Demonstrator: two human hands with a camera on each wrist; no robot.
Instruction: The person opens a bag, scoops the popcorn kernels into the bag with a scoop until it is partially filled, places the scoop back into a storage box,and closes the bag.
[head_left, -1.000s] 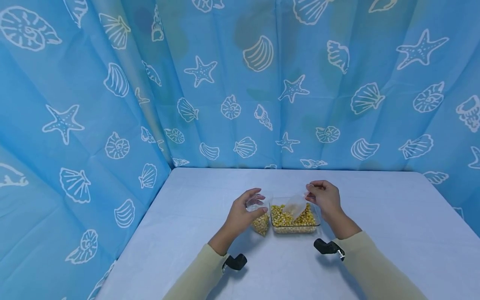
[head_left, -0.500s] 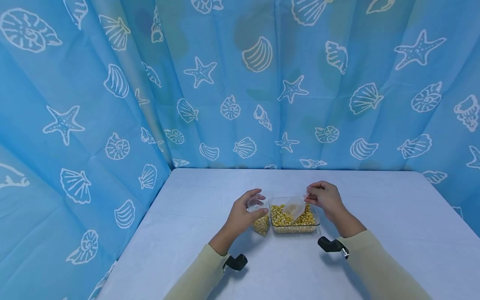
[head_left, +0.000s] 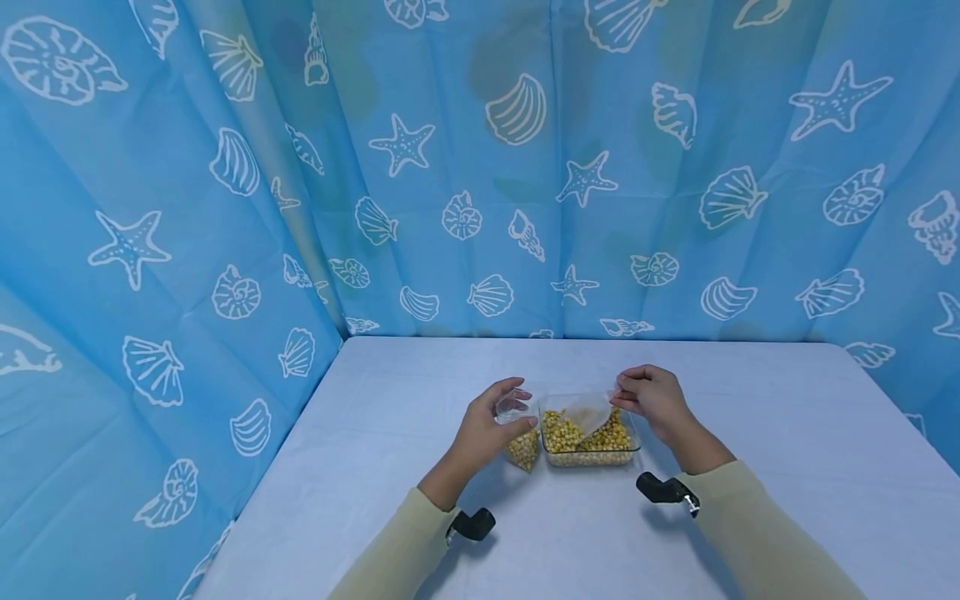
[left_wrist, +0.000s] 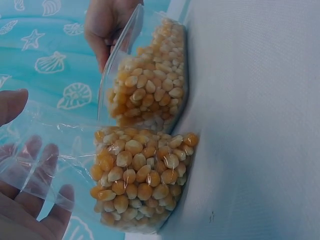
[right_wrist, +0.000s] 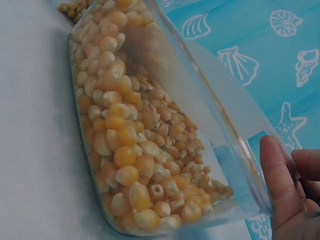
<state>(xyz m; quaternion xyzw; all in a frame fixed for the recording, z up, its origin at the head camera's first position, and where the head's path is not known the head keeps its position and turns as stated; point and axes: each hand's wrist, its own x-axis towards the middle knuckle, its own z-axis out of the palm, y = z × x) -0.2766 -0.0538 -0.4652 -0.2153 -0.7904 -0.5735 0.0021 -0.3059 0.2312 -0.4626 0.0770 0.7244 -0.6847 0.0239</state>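
Observation:
A clear glass container (head_left: pixel 592 459) of yellow corn kernels (head_left: pixel 561 435) stands on the table. My right hand (head_left: pixel 660 402) pinches the end of a translucent plastic scoop (head_left: pixel 587 411) above the container's right side. The scoop's wide part dips into the kernels, and its lower edge is hidden by them. Just left of the container, a clear plastic bag (left_wrist: pixel 142 175) with kernels in its bottom rests on the table. My left hand (head_left: pixel 482 427) holds the bag's upper part, its thumb and fingers spread wide around the mouth. In the left wrist view, its fingers show through the plastic.
A white cloth (head_left: pixel 420 392) covers the table. Behind and to the left hangs a blue curtain (head_left: pixel 450 167) with shells and starfish. A black wrist camera (head_left: pixel 472 525) sits on the left sleeve, and another wrist camera (head_left: pixel 663 489) on the right sleeve.
The scoop has shifted and tilted among the kernels, its wide face now lying more to the left. The right hand has moved slightly right and down. The left hand and bag stay put.

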